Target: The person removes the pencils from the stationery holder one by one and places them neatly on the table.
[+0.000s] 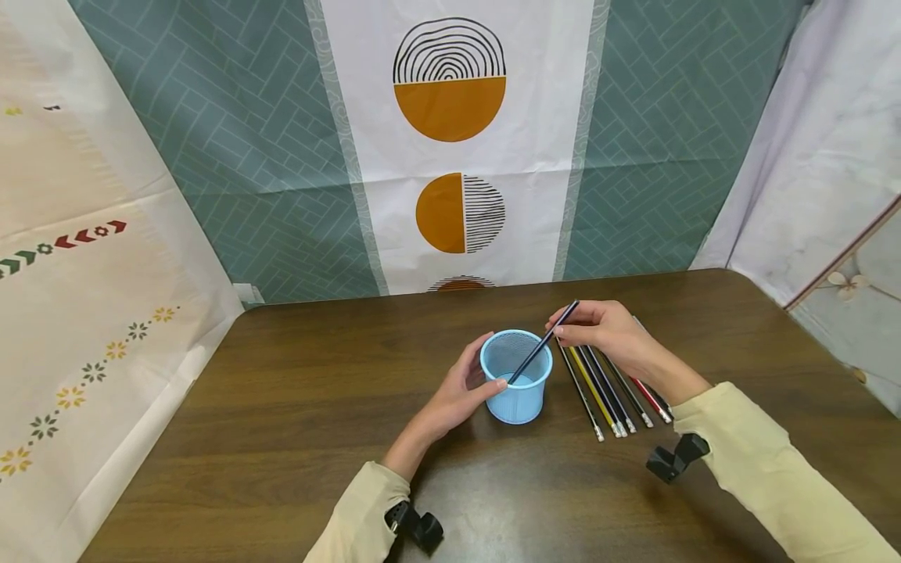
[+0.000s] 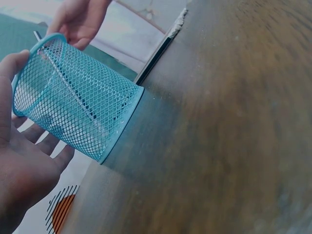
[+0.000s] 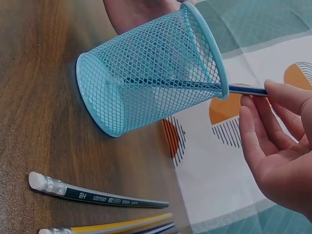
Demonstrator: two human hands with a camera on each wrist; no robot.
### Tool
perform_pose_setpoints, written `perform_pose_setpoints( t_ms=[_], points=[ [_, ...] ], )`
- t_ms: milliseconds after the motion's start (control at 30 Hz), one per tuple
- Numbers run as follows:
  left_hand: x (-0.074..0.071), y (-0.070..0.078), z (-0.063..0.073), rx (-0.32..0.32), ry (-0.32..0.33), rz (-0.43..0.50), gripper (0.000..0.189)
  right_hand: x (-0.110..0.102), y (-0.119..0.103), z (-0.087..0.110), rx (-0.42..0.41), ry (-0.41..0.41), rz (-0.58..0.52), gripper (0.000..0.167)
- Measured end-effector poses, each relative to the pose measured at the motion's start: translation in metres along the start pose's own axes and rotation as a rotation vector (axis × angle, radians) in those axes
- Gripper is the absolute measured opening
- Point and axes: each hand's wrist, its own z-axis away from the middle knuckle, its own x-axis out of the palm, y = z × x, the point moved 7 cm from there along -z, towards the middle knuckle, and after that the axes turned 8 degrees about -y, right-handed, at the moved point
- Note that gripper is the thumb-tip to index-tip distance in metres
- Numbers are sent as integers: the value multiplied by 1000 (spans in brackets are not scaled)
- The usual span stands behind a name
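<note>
A light blue mesh pencil cup (image 1: 517, 405) stands upright on the table. My left hand (image 1: 459, 393) holds it from the left, thumb at the near rim and fingers around the far side. Between thumb and fingertips, my right hand (image 1: 611, 335) pinches the upper end of a dark blue striped pencil (image 3: 247, 89). That pencil slants down through the cup's mouth, and its lower part shows through the mesh in both wrist views.
Right of the cup, several pencils (image 1: 597, 391) lie side by side on the brown wooden table (image 1: 317, 407), their white erasers toward me. Among them are a yellow pencil (image 3: 122, 225) and a black HB pencil (image 3: 105, 196). A patterned curtain (image 1: 281, 141) hangs behind the table.
</note>
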Motion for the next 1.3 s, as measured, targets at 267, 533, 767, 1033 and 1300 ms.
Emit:
perform_pose_setpoints(
  t_ms=[267, 533, 767, 1033, 1300],
  points=[
    [0, 0, 0, -8, 1, -3, 69, -3, -9, 1, -69, 32, -56, 28],
    [0, 0, 0, -3, -3, 4, 69, -2, -20, 1, -160, 70, -161, 15],
    [0, -1, 0, -12, -5, 2, 69, -1, -28, 2, -168, 108, -124, 19],
    [0, -1, 1, -5, 0, 8, 69, -5, -39, 5, -262, 157, -120, 12],
    [0, 0, 0, -3, -1, 7, 69, -10, -57, 10, -300, 209, -57, 11]
  ],
)
